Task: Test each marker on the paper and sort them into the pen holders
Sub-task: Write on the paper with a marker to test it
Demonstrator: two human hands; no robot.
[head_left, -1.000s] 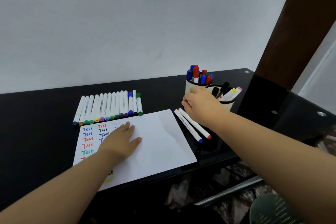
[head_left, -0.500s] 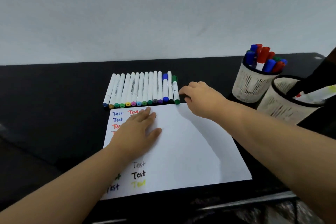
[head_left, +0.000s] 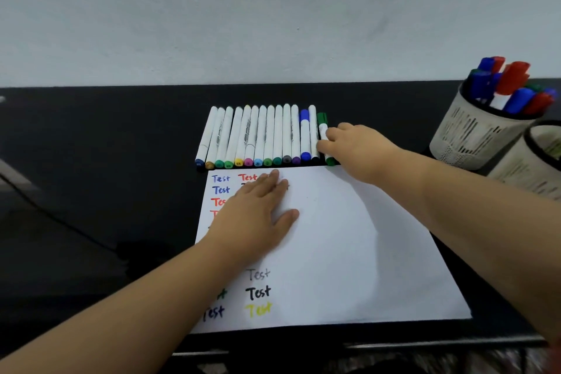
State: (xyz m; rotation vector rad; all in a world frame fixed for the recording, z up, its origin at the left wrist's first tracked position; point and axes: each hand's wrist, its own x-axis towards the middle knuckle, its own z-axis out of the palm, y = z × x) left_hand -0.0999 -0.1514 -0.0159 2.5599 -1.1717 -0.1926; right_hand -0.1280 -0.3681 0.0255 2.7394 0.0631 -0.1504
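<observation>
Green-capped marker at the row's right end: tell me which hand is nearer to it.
Right. The right hand has its fingers on the green-capped marker. The left hand rests flat on the paper, nearer the person.

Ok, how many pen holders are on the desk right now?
2. The far pen holder, holding red and blue markers, stands at the right; the near pen holder beside it is partly cropped.
</observation>
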